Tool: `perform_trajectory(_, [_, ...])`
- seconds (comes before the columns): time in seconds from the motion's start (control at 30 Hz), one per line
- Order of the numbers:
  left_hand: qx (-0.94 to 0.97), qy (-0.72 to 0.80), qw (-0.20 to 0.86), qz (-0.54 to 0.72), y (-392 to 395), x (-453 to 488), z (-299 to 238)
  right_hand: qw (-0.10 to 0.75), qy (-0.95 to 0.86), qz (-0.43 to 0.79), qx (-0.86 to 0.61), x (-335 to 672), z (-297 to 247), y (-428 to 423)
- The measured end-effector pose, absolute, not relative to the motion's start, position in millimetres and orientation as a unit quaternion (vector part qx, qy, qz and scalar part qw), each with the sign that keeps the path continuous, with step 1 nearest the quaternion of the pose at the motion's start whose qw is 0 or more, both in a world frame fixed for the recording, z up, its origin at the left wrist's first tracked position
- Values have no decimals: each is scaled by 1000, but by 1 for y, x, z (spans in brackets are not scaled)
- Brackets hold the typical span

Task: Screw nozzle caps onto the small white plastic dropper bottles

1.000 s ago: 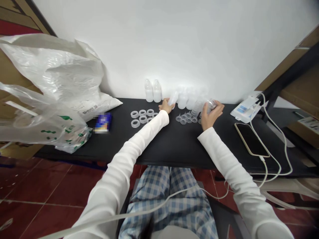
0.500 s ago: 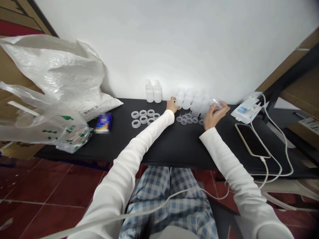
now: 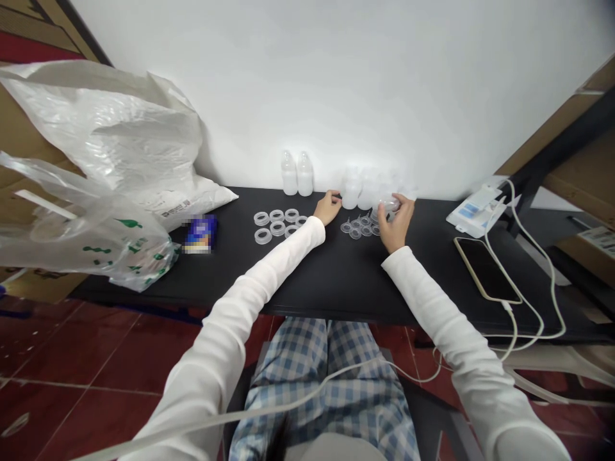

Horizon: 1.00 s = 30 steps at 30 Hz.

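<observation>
My right hand [image 3: 398, 223] has its fingers around a clear domed bottle cap [image 3: 388, 203], held just over the table. Behind it, several frosted white bottles [image 3: 351, 192] stand in a cluster against the wall; the hand hides part of them. My left hand [image 3: 327, 207] is beside the leftmost bottle of this cluster, fingers loosely bent and apart, with nothing visible in them. In front of the bottles lie several translucent nipple-like pieces [image 3: 355, 233]. White screw rings [image 3: 262, 236] lie in rows left of my left forearm, which partly covers them. Two capped bottles [image 3: 304, 174] stand farther left.
A large white sack [image 3: 144, 141] and a clear plastic bag [image 3: 129, 250] fill the left side, near a small blue packet [image 3: 200, 234]. On the right are a phone [image 3: 486, 270] with a cable and a white-and-blue package [image 3: 475, 211]. The black table [image 3: 336, 282] meets a white wall.
My right hand has moved left with the clear cap, from the cluster's right end to its front. My left hand has drawn slightly left, away from the bottle it was at.
</observation>
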<state>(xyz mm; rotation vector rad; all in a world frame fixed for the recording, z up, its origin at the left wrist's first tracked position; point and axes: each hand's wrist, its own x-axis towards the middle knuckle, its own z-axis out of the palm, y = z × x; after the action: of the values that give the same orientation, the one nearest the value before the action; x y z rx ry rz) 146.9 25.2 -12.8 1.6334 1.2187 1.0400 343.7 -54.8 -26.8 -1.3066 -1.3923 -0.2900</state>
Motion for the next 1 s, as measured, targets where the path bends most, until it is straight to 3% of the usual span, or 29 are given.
perform_trajectory(0.2, [665,336,468,475,-28,128,-11,543,-631,-71,-550,320,-27,-55])
perform_trajectory(0.67, [525,316,574,543,-54,126,0,541,-646,29,-537,273,-14,-65])
perform_trajectory(1.0, [503,345,580,540,-36,112,6,392,-821,2,-415,293,-3,-59])
